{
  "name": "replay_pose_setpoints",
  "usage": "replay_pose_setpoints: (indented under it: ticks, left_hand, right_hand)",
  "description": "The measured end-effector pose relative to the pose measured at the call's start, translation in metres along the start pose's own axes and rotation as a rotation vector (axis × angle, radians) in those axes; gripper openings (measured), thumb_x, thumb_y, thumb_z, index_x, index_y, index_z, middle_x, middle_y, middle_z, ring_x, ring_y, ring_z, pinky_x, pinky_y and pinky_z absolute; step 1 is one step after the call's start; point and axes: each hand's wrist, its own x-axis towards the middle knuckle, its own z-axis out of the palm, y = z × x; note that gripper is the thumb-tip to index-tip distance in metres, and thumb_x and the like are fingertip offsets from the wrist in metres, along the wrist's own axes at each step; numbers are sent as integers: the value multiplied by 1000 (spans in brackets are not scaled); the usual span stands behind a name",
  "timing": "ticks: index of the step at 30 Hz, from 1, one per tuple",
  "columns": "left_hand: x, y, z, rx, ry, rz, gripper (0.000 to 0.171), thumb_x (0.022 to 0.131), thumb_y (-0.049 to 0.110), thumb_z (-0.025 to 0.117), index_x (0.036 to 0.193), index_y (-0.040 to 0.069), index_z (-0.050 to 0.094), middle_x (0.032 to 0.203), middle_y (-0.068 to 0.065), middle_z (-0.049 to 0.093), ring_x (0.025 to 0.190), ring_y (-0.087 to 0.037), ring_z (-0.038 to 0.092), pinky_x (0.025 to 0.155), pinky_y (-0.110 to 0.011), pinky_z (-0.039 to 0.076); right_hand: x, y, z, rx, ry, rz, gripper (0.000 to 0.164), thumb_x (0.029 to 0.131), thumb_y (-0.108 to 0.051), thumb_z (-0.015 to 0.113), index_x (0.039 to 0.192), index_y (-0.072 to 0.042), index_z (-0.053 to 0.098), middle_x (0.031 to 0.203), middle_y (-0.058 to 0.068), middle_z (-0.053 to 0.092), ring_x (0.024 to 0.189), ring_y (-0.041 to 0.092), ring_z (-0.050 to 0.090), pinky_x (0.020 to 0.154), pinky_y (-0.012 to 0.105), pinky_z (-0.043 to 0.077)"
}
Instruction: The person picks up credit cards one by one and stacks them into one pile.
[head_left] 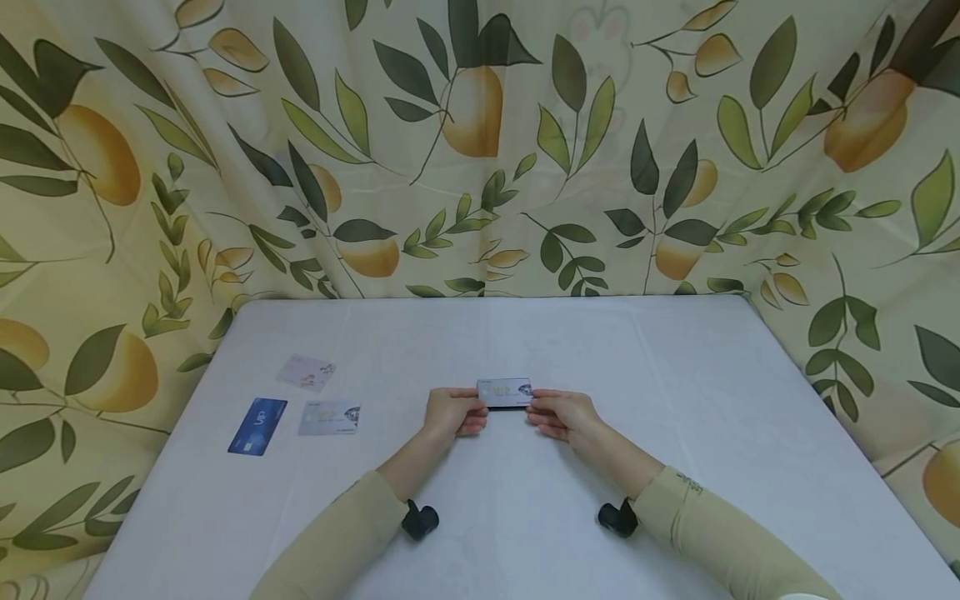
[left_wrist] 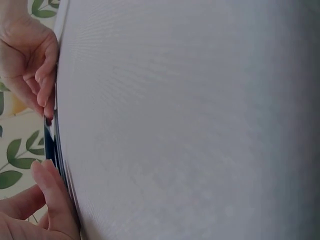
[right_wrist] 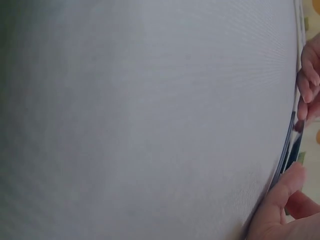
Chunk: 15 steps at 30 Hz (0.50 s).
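Observation:
In the head view a silvery card [head_left: 504,390] with gold lettering is held level near the middle of the table. My left hand [head_left: 452,412] pinches its left end, and my right hand [head_left: 566,415] pinches the right end. Below its near edge runs a dark strip; the left wrist view shows thin dark edges [left_wrist: 60,155] there, perhaps other cards, just under the held card. The right wrist view has the thumb side of my right hand [right_wrist: 277,205] close by, with the left hand [right_wrist: 311,75] opposite. The card's underside looks dark.
Left of my hands lie a pale pink card [head_left: 306,372], a dark blue VIP card [head_left: 257,427] and another silvery card [head_left: 330,418], all apart. A white cloth covers the table [head_left: 510,517]. Behind it hangs a curtain [head_left: 480,208] with fruit and leaf prints.

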Motion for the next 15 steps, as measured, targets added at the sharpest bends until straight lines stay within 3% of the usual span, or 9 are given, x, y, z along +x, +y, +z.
replay_pose_setpoints:
  ticks: [15]
  left_hand:
    - [5,-5,3,61,29,46,28,81,-3,62,109,-6,62,65,-9,65,44,-9,59,42,-18,51]
  right_hand:
    - [4,-5,-4,-114,10,-8,32,86,-9,61,118,-2,59,72,3,69,55,8,63,45,14,46]
